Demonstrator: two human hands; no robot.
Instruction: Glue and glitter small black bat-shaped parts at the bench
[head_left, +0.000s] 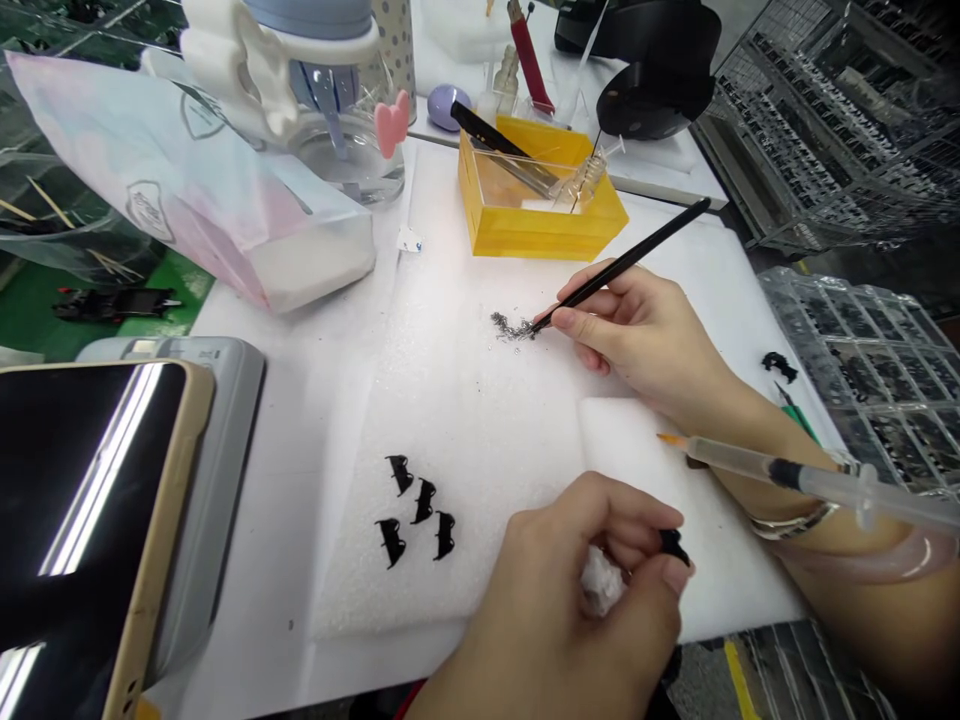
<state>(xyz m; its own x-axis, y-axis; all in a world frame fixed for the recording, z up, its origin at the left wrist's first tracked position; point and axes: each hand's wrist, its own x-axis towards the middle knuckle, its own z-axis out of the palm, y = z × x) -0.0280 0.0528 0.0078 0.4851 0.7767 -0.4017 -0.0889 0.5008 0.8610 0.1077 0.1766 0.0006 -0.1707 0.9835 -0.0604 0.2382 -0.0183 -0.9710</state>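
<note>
My right hand [630, 320] grips a slim black pen-like tool [637, 255], slanted down to the left. Its tip touches a small heap of tiny metallic bits [514, 326] on the white foam sheet [457, 400]. Closer to me, my left hand [585, 580] pinches a small black part [673, 546] between thumb and fingertips. A crumpled white wad [601, 580], perhaps tissue, is tucked in the same palm. Left of that hand, several small black curved parts [424, 500] lie on the foam.
A yellow box [540, 232] holding tools stands behind the heap. A syringe [787, 475] with an orange tip lies by my right forearm. At left are a phone [82, 520], a pastel bag [202, 190] and a clear drinking cup [337, 150]. A compartment tray [877, 370] sits at right.
</note>
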